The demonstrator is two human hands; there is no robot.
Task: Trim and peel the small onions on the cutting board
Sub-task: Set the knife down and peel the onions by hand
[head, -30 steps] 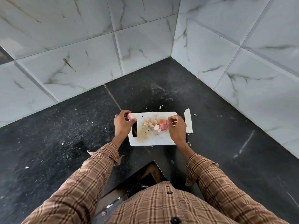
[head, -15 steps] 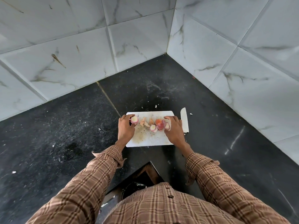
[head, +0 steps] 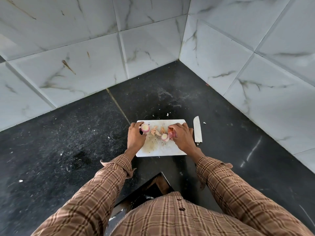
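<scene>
- Trimmed onion, pale cut face up, is held at the far-left corner of the white cutting board, pinched betw. thumb & curled fingers of the left hand.
- A 2nd trimmed onion is seen lying on the board nr its middle, cut face up, just beside the right hand.
- A reddish onion w/ skin on is gripped by the right hand's curled fingers; it is partly hidden under them, approx. touching the 2nd onion.
- Peel scraps are scattered betw. the two hands, on the board's far half.
- Knife is laid on the black counter just R of the board, blade pointing away; handle mostly hidden behind the right wrist.
- Plaid sleeves are seen on both arms.
- Marble-look wall tiles are met by the counter at a corner beyond the board.
</scene>
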